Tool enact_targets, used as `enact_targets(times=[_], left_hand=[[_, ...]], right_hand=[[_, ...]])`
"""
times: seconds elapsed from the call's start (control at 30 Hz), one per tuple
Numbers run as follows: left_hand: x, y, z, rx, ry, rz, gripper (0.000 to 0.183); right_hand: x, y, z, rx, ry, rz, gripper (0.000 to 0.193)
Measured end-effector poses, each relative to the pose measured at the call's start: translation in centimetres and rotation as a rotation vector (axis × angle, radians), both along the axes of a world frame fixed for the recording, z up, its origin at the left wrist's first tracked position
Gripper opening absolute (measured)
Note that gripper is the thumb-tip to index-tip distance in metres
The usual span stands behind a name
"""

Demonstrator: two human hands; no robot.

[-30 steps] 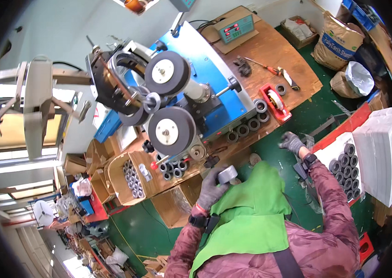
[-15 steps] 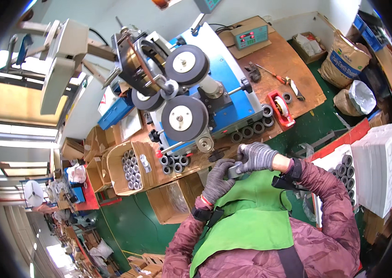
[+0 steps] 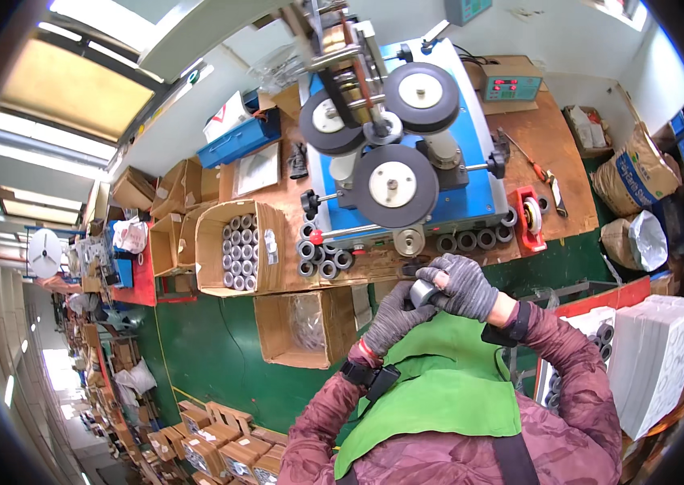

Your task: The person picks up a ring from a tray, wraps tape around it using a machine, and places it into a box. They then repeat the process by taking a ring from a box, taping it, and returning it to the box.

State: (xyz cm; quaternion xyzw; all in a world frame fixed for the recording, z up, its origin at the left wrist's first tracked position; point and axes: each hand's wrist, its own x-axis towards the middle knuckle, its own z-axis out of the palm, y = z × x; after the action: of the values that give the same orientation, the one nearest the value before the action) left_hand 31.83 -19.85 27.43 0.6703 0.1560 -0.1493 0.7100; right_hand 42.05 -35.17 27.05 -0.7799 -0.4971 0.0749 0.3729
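My left hand [image 3: 393, 321], in a grey knit glove, is closed around a grey metal-looking ring [image 3: 421, 293] in front of my green apron. From the other side my right hand [image 3: 468, 287], gloved the same way, curls its fingers over the ring's edge. The gloves hide part of the ring. Just beyond my hands is the workbench's front edge, with a blue winding machine [image 3: 471, 198] bearing three black rollers [image 3: 431, 174]. Similar grey rings [image 3: 466, 242] stand in a row at the machine's front right, and more rings [image 3: 328, 269] lie at its front left.
An open carton [image 3: 271, 275] of rings stands on the bench's left; another carton [image 3: 285, 349] sits below the edge. A red tape dispenser [image 3: 529, 234], screwdriver [image 3: 535, 168] and digital control box [image 3: 511, 87] occupy the right. White foam trays [image 3: 653, 356] are stacked at my right.
The view has turned, so the bench appears farther right. My right hand has closed in over the ring, and the ring's round face now shows more between both hands.
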Motion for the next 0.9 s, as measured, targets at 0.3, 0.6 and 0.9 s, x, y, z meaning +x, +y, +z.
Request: enact_targets(times=[0.3,0.6,0.9], left_hand=[[-4.5,10.3,-2.5,-0.802,-0.095,0.378,0.062],[-8.7,21.8,-5.8,-0.943,-0.144,0.499,0.051],[-9.8,29.5,-12.2,-1.017,0.074,0.841,0.036]], right_hand=[[-1.7,2.5,-1.6,0.055,0.764,-0.09,0.046],[-4.5,3.8,-8.5,-0.38,1.074,-0.483,0.03],[-10.7,-6.9,-16.6,-0.573,0.99,-0.868,0.02]])
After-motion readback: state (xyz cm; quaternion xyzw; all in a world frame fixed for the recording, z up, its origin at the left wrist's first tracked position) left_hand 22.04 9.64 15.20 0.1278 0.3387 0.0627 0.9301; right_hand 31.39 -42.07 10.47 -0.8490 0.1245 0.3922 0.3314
